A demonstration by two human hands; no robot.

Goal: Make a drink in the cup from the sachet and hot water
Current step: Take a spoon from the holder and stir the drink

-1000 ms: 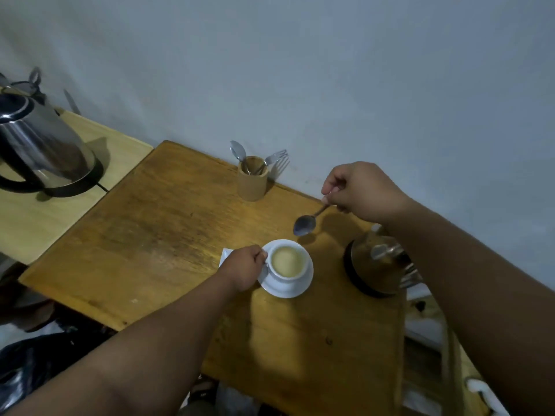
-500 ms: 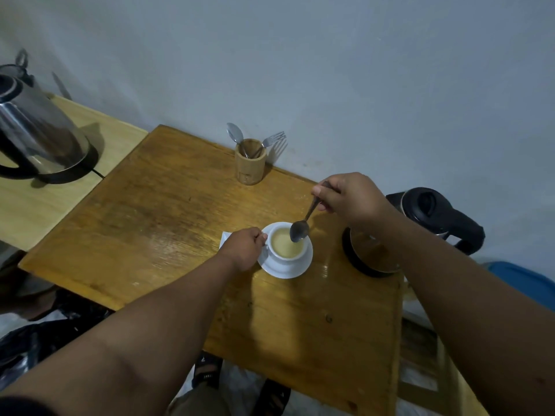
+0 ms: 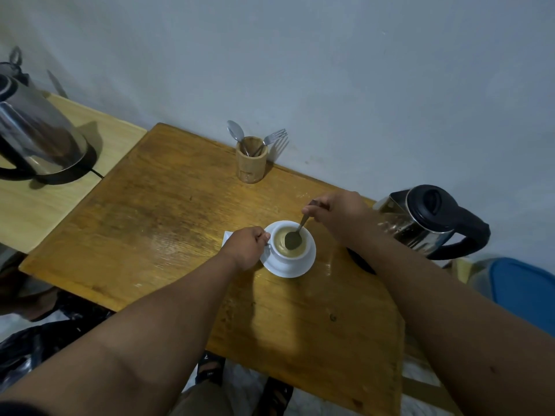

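A white cup (image 3: 295, 256) full of pale brown drink stands on a white saucer (image 3: 309, 264) in the middle of the wooden table (image 3: 156, 223). My left hand (image 3: 246, 246) pinches the cup's handle on its left side. My right hand (image 3: 336, 210) holds a metal spoon (image 3: 295, 235) by the top of its handle, with the bowl dipped into the drink. A corner of white sachet or paper (image 3: 227, 236) shows behind my left hand, mostly hidden.
A glass kettle with a black lid and handle (image 3: 432, 220) stands to the right of my right hand. A wooden holder with a spoon and fork (image 3: 251, 162) sits by the wall. A steel kettle (image 3: 36, 136) rests on the paler table at left. A blue object (image 3: 522, 291) lies at far right.
My right hand brought the spoon down from above the table behind the cup and lowered its bowl into the drink. My left hand stayed on the cup's handle.
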